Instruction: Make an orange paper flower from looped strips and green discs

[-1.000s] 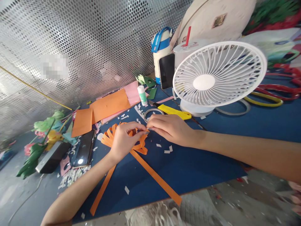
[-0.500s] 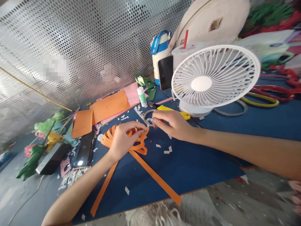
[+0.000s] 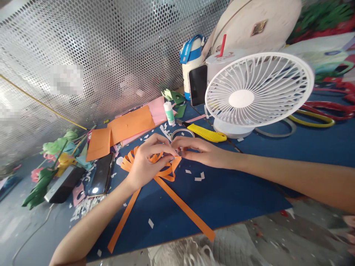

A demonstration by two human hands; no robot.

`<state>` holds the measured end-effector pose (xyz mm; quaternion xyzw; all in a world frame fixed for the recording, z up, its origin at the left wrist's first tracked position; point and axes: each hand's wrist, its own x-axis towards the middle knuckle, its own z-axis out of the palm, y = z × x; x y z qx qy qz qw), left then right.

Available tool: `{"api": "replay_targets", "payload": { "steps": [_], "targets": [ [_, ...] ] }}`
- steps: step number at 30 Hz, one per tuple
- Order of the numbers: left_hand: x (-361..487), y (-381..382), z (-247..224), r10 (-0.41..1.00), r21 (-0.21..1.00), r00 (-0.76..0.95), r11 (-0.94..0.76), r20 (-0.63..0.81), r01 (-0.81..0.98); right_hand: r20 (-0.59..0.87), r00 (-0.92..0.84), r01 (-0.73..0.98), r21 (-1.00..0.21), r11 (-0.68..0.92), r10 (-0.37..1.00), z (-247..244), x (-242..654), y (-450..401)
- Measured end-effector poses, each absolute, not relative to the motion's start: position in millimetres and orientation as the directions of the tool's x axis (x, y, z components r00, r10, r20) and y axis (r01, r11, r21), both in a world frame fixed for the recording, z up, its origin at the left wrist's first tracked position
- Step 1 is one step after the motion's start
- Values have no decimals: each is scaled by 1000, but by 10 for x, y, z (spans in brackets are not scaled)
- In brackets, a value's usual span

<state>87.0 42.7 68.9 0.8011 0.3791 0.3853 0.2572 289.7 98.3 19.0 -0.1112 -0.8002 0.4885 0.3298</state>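
Where the blue tabletop [image 3: 235, 184] meets a perforated metal wall [image 3: 111, 55], I see two bare hands working close together over a looped orange paper bow [image 3: 178, 161]. The bow lies near the middle of the table, and two long orange tails [image 3: 188, 207] spread from it toward the near edge. The left hand [image 3: 146, 160] pinches one of its loops between thumb and fingers. The right hand [image 3: 203, 150] has its fingers bent in beside the same loop, close to the left fingertips; whether it grips anything, I can't tell from here.

White paper scraps [image 3: 150, 223] litter the surface. Just beyond the hands are a roll of tape [image 3: 183, 130], a yellow utility knife [image 3: 209, 133] and an upright glue stick [image 3: 169, 113], with orange sheets [image 3: 130, 123] and a pink sheet [image 3: 158, 110] over to the left. A dark phone [image 3: 102, 175] lies flat on that side, near colourful craft flowers [image 3: 39, 188].

Toward the right stands a white fan [image 3: 241, 98]. Behind it are a lidded cup [image 3: 222, 55] with a red straw and a pale bag [image 3: 249, 26]; another phone [image 3: 198, 85] leans by a blue-and-cream bottle [image 3: 188, 70]. Below the table's near edge, scraps dot the grey floor [image 3: 263, 236].
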Motion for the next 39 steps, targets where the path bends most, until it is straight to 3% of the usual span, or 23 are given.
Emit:
{"api": "replay_targets", "payload": {
  "steps": [7, 11, 16, 18, 21, 25, 28, 31, 39],
  "targets": [
    [843, 423, 824, 806, 769, 510, -522, 301, 371, 365, -822, -227, -914, 336, 437, 200, 2875, 944],
    [824, 375, 925, 802, 692, 515, -556, 303, 460, 373, -812, -272, -922, 274, 449, 127, 2835, 923],
    [470, 227, 1027, 910, 435, 193, -352, 368, 828, 317, -819, -223, -944, 244, 478, 69, 2825, 904],
    [226, 135, 993, 945, 408, 75, -207, 317, 889, 279, -828, -199, -957, 210, 487, 55, 2830, 892],
    [-104, -53, 858, 992, 590, -33, -45, 120, 806, 233, -844, -181, -972, 153, 483, 41, 2830, 872],
    [-245, -340, 649, 985, 864, -50, 170, -166, 474, 220, -848, -194, -975, 105, 481, 94, 2831, 834],
    [-155, -459, 553, 954, 931, -27, 298, -299, 210, 191, -851, -184, -981, 63, 489, 193, 2844, 790],
    [-42, -421, 507, 965, 961, -30, 263, -261, 89, 171, -852, -175, -984, 39, 494, 285, 2851, 752],
    [120, -3, 524, 984, 970, -173, -5, 49, 242, 170, -854, -151, -985, 78, 492, 390, 2778, 725]
  ]
}}
